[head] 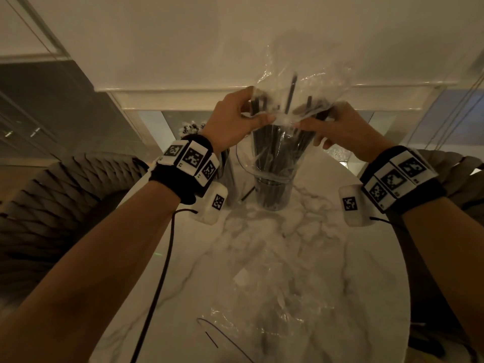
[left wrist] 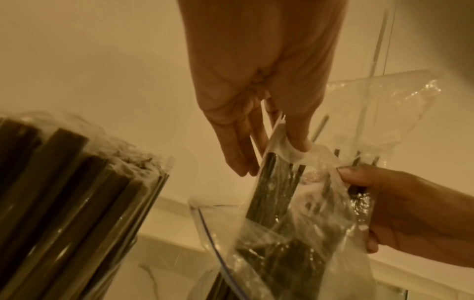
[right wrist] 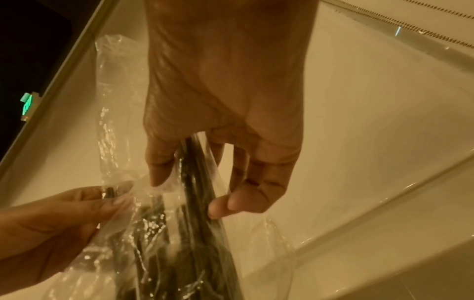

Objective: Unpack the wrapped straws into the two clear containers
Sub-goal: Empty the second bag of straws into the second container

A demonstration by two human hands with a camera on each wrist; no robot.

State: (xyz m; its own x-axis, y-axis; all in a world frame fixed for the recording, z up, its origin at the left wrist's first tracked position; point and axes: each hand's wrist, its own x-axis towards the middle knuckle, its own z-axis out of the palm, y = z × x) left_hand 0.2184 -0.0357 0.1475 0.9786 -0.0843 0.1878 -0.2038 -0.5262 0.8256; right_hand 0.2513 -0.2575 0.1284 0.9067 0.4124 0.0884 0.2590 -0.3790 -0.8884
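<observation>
No readable writing is shown; only black-and-white coded markers are seen on two wristbands [head: 192,159]. A clear plastic wrapper [head: 281,142] of dark straws [head: 275,153] is pinched on its left by the left hand [head: 237,121] and on its right by the right hand [head: 340,132], directly above one clear container [head: 273,191] on the marble table [head: 262,258]. A second container [left wrist: 64,203], filled with straws, is partly hidden below the left hand. The straw count cannot be made out.
</observation>
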